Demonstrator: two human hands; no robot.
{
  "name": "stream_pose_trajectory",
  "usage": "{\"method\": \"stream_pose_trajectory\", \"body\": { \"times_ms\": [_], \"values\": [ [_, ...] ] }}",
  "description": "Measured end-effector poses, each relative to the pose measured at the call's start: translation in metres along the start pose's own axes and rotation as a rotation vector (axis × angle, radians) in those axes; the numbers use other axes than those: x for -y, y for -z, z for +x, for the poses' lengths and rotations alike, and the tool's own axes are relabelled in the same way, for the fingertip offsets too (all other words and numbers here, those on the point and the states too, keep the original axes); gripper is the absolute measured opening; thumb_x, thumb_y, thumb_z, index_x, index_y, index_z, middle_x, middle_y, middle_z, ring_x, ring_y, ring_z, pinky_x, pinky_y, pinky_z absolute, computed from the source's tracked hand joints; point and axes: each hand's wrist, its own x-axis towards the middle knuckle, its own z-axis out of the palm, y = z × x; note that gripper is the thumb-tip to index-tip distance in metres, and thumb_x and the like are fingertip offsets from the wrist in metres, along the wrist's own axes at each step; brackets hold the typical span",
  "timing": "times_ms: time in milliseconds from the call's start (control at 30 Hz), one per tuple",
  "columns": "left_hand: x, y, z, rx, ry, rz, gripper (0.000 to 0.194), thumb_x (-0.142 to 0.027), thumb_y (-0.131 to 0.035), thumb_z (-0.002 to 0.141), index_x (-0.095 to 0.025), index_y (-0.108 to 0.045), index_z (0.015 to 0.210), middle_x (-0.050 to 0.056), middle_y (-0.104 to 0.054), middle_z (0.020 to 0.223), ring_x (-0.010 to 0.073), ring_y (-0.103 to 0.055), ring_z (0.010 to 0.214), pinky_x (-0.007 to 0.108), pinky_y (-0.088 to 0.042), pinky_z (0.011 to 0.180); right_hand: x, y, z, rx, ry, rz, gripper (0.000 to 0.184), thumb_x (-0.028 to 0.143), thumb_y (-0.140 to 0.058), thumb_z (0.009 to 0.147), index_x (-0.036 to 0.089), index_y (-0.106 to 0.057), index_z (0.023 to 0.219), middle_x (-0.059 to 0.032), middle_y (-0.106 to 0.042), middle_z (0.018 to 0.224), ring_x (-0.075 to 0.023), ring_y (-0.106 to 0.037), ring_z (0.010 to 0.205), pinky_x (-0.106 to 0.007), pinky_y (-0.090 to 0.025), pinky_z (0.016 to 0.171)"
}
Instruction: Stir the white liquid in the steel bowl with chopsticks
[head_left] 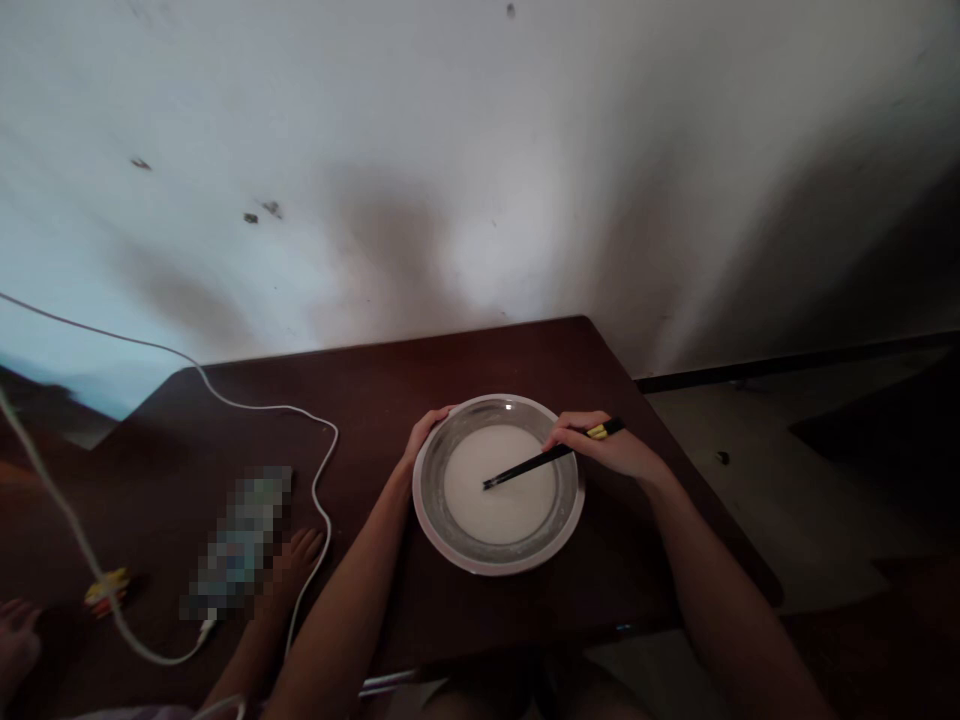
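Note:
A round metal basin (499, 571) with a pale rim stands on the dark brown table near its right end. White, smooth-looking batter or liquid (487, 520) covers its bottom. My left hand (426, 432) grips the basin's left rim, its fingers partly hidden behind the edge. Over the basin's right side, my right hand (589, 440) is closed around black chopsticks (529, 465) with yellow bands near the top. Their tips slant down to the left and reach the white contents; how deep they go I cannot tell.
Another person's hand (304, 552) rests beside a blurred phone (244, 545) on the left. A white cable (328, 430) loops across the brown table (360, 385). A small yellow object (107, 592) lies farther left. Behind the table rises a stained white wall (480, 170).

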Motion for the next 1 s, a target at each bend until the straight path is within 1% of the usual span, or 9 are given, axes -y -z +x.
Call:
{"method": "stream_pose_trajectory", "body": {
  "times_ms": [67,233,300,400,500,567,667,767,1000],
  "values": [
    [0.0,-0.001,0.0,-0.008,0.003,-0.01,0.035,-0.036,-0.061,0.062,-0.014,-0.071,0.088,0.005,-0.07,0.082,0.0245,-0.061,0.084,0.031,-0.045,0.077,-0.001,-0.003,0.001,0.01,0.004,0.005,0.023,0.034,-0.051,0.084,0.019,-0.068,0.083,-0.003,-0.067,0.085,-0.0164,-0.061,0.082,-0.026,-0.043,0.071],
    [-0.002,-0.003,-0.003,0.03,0.02,-0.033,0.039,-0.036,-0.06,0.062,-0.013,-0.07,0.092,0.006,-0.07,0.083,0.0247,-0.061,0.083,0.031,-0.046,0.074,0.0,0.008,-0.001,-0.126,0.01,-0.03,0.025,0.031,-0.049,0.085,0.018,-0.067,0.076,-0.0027,-0.066,0.079,-0.0159,-0.06,0.078,-0.027,-0.043,0.071],
    [-0.002,-0.003,-0.003,0.023,0.013,-0.028,0.039,-0.036,-0.06,0.061,-0.014,-0.071,0.092,0.006,-0.07,0.083,0.0248,-0.061,0.083,0.031,-0.046,0.074,0.001,0.012,-0.002,-0.143,0.009,-0.01,0.025,0.03,-0.048,0.086,0.018,-0.066,0.073,-0.0025,-0.065,0.076,-0.0154,-0.059,0.076,-0.027,-0.043,0.071],
    [-0.002,-0.003,-0.003,-0.01,0.007,-0.008,0.037,-0.035,-0.059,0.062,-0.014,-0.071,0.09,0.006,-0.07,0.082,0.0246,-0.061,0.083,0.031,-0.046,0.074,0.004,0.01,-0.003,-0.083,0.001,0.005,0.025,0.03,-0.048,0.085,0.018,-0.067,0.074,-0.0026,-0.066,0.077,-0.0153,-0.059,0.076,-0.027,-0.043,0.07],
    [-0.001,-0.001,-0.001,0.01,0.014,0.011,0.037,-0.036,-0.058,0.062,-0.015,-0.07,0.091,0.005,-0.07,0.082,0.0244,-0.061,0.084,0.032,-0.045,0.075,0.004,0.002,-0.001,-0.008,-0.014,-0.007,0.025,0.032,-0.049,0.085,0.019,-0.068,0.079,-0.0026,-0.066,0.08,-0.0155,-0.059,0.077,-0.026,-0.042,0.069],
    [0.0,0.001,0.0,0.012,0.026,0.023,0.038,-0.038,-0.058,0.063,-0.015,-0.069,0.092,0.005,-0.069,0.082,0.0248,-0.061,0.084,0.032,-0.045,0.075,0.002,0.001,0.001,-0.006,-0.012,-0.017,0.024,0.033,-0.049,0.085,0.019,-0.068,0.081,-0.0025,-0.066,0.082,-0.0157,-0.059,0.079,-0.026,-0.042,0.069],
    [0.001,0.002,0.001,-0.014,0.043,0.019,0.039,-0.037,-0.058,0.063,-0.015,-0.069,0.093,0.005,-0.069,0.08,0.0249,-0.061,0.083,0.032,-0.045,0.074,0.001,0.007,0.0,-0.091,0.007,-0.028,0.024,0.032,-0.049,0.085,0.019,-0.068,0.079,-0.0022,-0.066,0.081,-0.0154,-0.059,0.079,-0.026,-0.042,0.071],
    [0.001,0.002,-0.001,0.026,0.038,-0.017,0.04,-0.036,-0.059,0.063,-0.014,-0.068,0.096,0.005,-0.069,0.081,0.0241,-0.061,0.083,0.031,-0.045,0.074,0.001,0.013,-0.002,-0.159,0.014,-0.013,0.025,0.03,-0.048,0.086,0.018,-0.066,0.074,-0.002,-0.065,0.077,-0.0147,-0.059,0.076,-0.026,-0.042,0.071],
    [0.0,0.0,-0.002,0.028,0.031,-0.005,0.041,-0.037,-0.059,0.064,-0.015,-0.068,0.097,0.005,-0.069,0.085,0.024,-0.061,0.084,0.03,-0.044,0.075,0.002,0.0,0.0,0.002,-0.012,-0.003,0.025,0.034,-0.049,0.085,0.018,-0.068,0.081,-0.0028,-0.067,0.082,-0.0156,-0.059,0.079,-0.026,-0.041,0.069]
  ]
}}
